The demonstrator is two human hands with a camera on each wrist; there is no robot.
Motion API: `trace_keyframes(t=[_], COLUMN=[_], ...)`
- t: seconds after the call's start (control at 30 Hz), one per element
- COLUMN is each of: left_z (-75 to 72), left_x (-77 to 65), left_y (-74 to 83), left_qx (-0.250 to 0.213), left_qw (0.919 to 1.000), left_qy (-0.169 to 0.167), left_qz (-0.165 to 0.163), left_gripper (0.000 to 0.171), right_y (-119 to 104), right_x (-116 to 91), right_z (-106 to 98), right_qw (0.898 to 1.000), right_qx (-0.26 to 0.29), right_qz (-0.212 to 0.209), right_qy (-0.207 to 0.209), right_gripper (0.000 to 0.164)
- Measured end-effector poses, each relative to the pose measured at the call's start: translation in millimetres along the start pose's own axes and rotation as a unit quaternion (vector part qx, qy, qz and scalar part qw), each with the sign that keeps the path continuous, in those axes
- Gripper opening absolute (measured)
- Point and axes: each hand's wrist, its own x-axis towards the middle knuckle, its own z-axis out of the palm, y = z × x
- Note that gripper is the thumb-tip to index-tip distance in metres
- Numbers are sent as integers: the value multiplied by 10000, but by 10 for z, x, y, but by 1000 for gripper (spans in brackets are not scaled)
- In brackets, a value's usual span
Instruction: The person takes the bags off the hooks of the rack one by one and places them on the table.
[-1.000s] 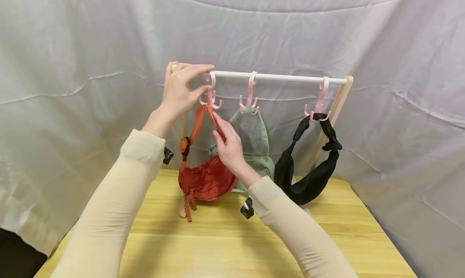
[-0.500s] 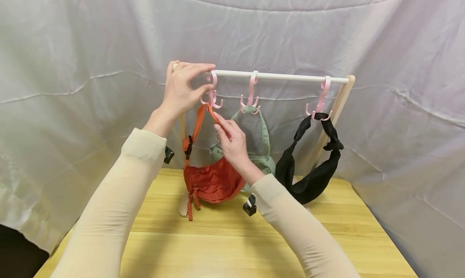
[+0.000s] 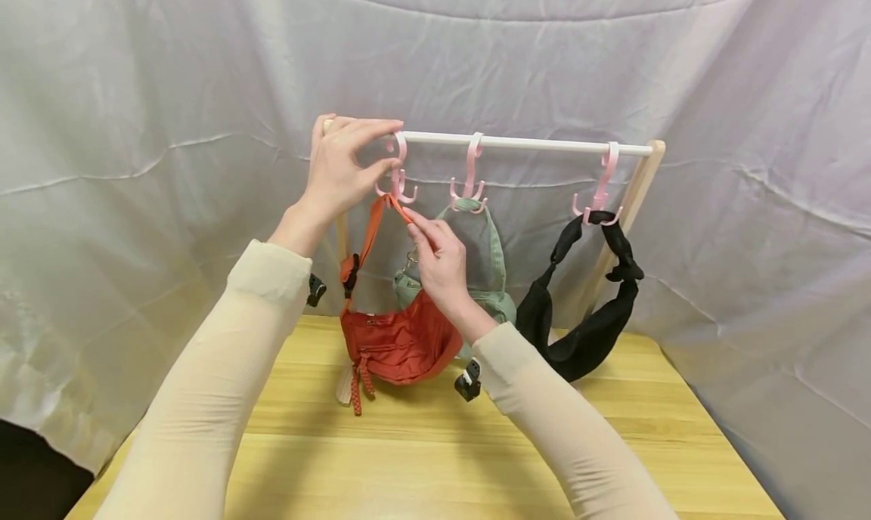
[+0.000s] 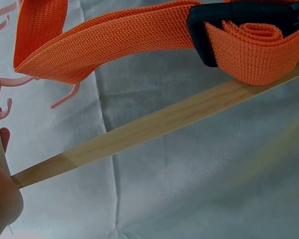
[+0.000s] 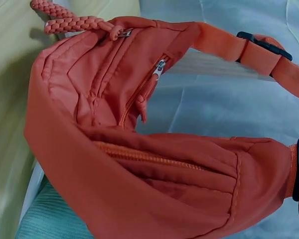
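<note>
Right hand [image 3: 441, 261] pinches the orange strap [image 3: 373, 227], the red bag [image 3: 395, 348] (long axis roughly left-to-right) hanging curved underside down.

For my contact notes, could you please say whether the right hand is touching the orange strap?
Touching: the head view shows the right hand pinching the orange strap near its top.

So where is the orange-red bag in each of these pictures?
Head view: the orange-red bag is left of centre, below the leftmost pink hook.
Left wrist view: the bag's body is not in it; only its orange strap shows, along the top.
Right wrist view: the bag's body fills most of the picture.
Shared landmark: the black buckle on the strap, at upper right in both wrist views.
</note>
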Motion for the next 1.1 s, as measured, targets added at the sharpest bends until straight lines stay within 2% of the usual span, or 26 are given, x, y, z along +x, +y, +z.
trace_keyframes(t=[0.4, 1.1], left_z=[-32, -4], left_x=[-17, -11], left_y=[3, -15], left_qx=[-5, 35], left_qw=[10000, 10000], left_qy=[-13, -18], left_qz=[-24, -57], left_gripper=[42, 42], right_y=[-40, -110], right_x=[53, 202], right_z=[35, 121], right_qw=[9992, 9989], right_qx=[-147, 16], right_qz=[253, 129], right_qy=[272, 458], right_gripper=[28, 28])
